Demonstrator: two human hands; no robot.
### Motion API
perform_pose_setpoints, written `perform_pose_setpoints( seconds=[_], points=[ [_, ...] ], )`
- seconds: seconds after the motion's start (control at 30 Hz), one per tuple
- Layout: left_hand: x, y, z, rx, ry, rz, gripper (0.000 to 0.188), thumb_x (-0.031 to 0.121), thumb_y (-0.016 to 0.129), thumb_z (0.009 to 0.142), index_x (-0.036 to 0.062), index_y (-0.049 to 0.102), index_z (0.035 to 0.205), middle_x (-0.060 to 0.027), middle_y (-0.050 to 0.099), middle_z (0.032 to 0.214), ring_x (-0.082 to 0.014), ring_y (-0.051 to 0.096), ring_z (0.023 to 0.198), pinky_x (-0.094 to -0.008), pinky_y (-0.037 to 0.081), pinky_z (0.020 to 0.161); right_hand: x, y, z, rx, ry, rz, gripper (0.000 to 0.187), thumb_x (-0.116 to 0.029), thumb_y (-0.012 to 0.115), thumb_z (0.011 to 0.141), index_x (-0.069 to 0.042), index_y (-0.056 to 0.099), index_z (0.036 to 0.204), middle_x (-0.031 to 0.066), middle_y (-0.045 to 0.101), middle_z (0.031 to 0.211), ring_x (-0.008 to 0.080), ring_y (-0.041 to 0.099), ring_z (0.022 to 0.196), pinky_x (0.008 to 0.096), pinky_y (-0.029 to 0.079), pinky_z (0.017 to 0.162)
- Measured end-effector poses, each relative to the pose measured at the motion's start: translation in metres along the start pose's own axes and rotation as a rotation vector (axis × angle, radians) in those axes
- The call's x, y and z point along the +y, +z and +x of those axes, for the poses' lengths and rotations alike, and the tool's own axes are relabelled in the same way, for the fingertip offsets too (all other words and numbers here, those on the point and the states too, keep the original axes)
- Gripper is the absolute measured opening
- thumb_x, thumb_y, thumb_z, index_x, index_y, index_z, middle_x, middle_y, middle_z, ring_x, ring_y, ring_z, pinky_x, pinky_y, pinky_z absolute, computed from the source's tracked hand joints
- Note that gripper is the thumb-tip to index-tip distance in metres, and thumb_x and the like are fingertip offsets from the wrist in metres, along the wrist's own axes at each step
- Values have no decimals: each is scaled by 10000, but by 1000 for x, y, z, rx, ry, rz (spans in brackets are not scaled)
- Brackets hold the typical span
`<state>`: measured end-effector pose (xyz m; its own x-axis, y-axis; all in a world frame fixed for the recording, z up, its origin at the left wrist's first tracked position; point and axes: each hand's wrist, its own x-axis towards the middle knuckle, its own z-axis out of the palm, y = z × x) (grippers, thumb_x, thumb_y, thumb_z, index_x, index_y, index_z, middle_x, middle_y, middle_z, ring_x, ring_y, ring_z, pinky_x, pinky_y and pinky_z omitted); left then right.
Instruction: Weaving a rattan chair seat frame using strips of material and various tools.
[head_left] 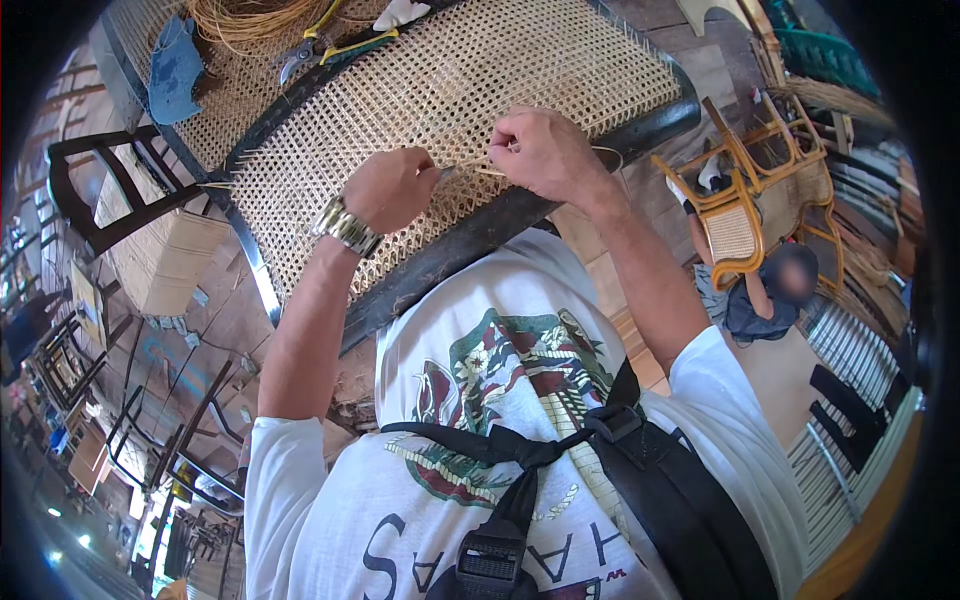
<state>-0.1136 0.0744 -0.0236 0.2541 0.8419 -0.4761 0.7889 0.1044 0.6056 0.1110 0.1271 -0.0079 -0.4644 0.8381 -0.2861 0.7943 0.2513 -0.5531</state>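
Note:
A woven cane panel (430, 110) with open holes stretches across a dark wooden frame (455, 245) in front of me. Over its near part, my left hand (390, 188), a metal watch at the wrist, is closed in a pinch. A small dark tip shows at its fingertips; I cannot make out what it is. Just to the right, my right hand (545, 152) is closed with thumb and finger pinched on a thin cane strand (487, 171). Part of a strand loops out beyond this hand's right side. Short loose cane ends stick up along the panel's far right edge.
Hand pruners (305, 52), a blue scrap (175, 75) and a coil of cane strands (255, 25) lie on the far-left cane section. A dark chair frame (120, 180) stands left. Right, another person (765, 300) is beside a yellow-brown rattan chair (735, 225).

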Motion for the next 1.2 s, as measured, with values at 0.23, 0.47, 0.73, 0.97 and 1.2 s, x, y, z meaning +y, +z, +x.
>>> perform_pose_setpoints(
  seconds=[0.23, 0.47, 0.73, 0.97, 1.2],
  points=[
    [37, -16, 24, -108, 14, 441, 210, 220, 617, 889, 57, 746, 920, -179, 727, 836, -355, 720, 763, -453, 574, 671, -4, 0, -3, 56, -46, -49, 122, -177, 636, 808, -82, 713, 822, 122, 701, 882, 345, 691, 838, 459, 553, 765],
    [48, 2, 7, -77, 30, 377, 247, 172, 548, 926, 1, 724, 894, -211, 733, 889, -364, 727, 806, -469, 593, 733, 9, 11, 5, -120, 47, 120, 141, -165, 675, 818, -26, 687, 827, 144, 670, 869, 332, 669, 831, 427, 530, 757],
    [12, 1, 7, 43, -161, 137, 416, 473, 626, 947, 65, 707, 922, -140, 703, 777, -316, 672, 702, -456, 519, 628, -4, 13, 14, -34, -171, 150, 189, -156, 656, 895, 12, 689, 977, 147, 657, 927, 264, 653, 846, 377, 522, 779],
    [3, -78, -33, 220, -34, 73, 369, 410, 640, 958, 61, 671, 841, -53, 649, 632, -186, 590, 532, -334, 460, 507, -12, 28, 34, -333, -2, 1047, 135, -188, 698, 959, -54, 713, 953, -37, 617, 887, 65, 563, 782, 265, 513, 710],
    [-8, -14, -10, -20, -110, -35, 275, 311, 557, 1000, 63, 665, 1048, -173, 700, 748, -311, 684, 652, -442, 520, 635, 6, 24, 18, 21, -215, 140, 180, -172, 742, 843, 0, 690, 829, 129, 602, 870, 284, 628, 834, 382, 507, 768]
  ],
)
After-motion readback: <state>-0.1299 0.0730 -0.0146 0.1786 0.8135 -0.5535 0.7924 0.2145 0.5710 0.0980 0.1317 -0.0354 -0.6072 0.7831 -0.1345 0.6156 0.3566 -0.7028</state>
